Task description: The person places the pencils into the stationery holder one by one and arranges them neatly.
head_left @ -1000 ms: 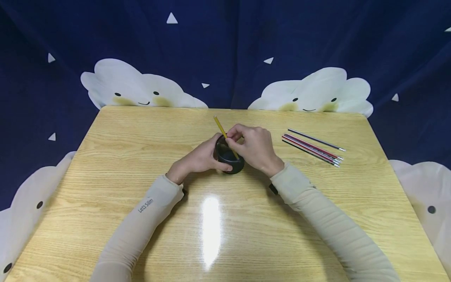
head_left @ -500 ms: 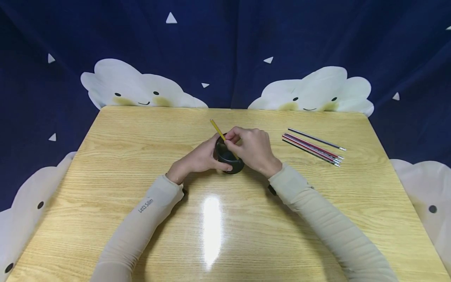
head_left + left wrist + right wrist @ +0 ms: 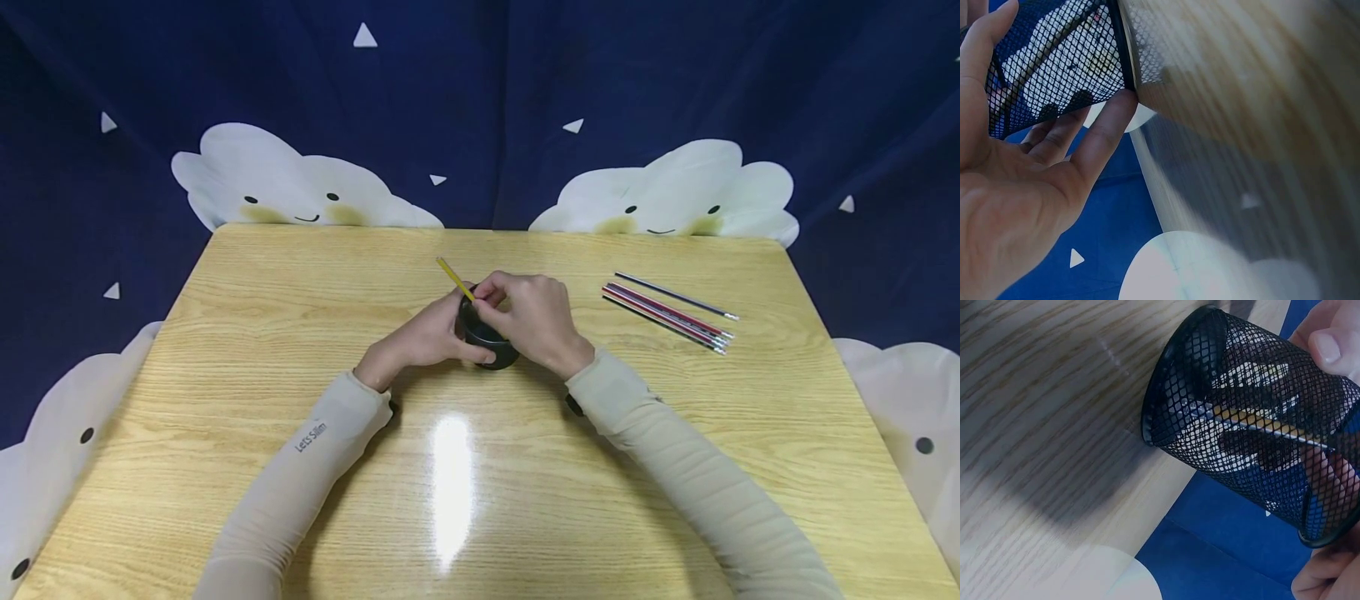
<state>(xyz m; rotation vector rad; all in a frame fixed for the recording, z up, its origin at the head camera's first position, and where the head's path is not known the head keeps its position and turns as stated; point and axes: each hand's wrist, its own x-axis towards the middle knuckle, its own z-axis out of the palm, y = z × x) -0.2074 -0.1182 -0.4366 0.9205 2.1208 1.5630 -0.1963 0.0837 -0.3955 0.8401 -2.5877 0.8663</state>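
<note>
Near the middle of the table stands a black mesh pencil cup point(image 3: 504, 355). My left hand point(image 3: 429, 335) holds it from the left, its thumb on the near side. In the left wrist view, the fingers of that hand point(image 3: 1029, 194) curve under the mesh wall point(image 3: 1072, 75). Between thumb and fingers, my right hand point(image 3: 534, 318) pinches a yellow pencil point(image 3: 452, 275) over the cup's mouth. The pencil leans left, with its upper end sticking out past the rim. Through the mesh in the right wrist view, the pencil's lower part point(image 3: 1260, 420) shows inside the cup.
Several striped pencils point(image 3: 663, 319) lie together on the table to the right, with one dark pencil point(image 3: 675, 296) apart behind them. A dark blue curtain point(image 3: 480, 108) with cloud prints hangs behind the wooden table point(image 3: 315, 275).
The yellow pencil has tipped further left, its upper end lower than before. My right hand has shifted slightly left with it. My left hand and the cup stay in place.
</note>
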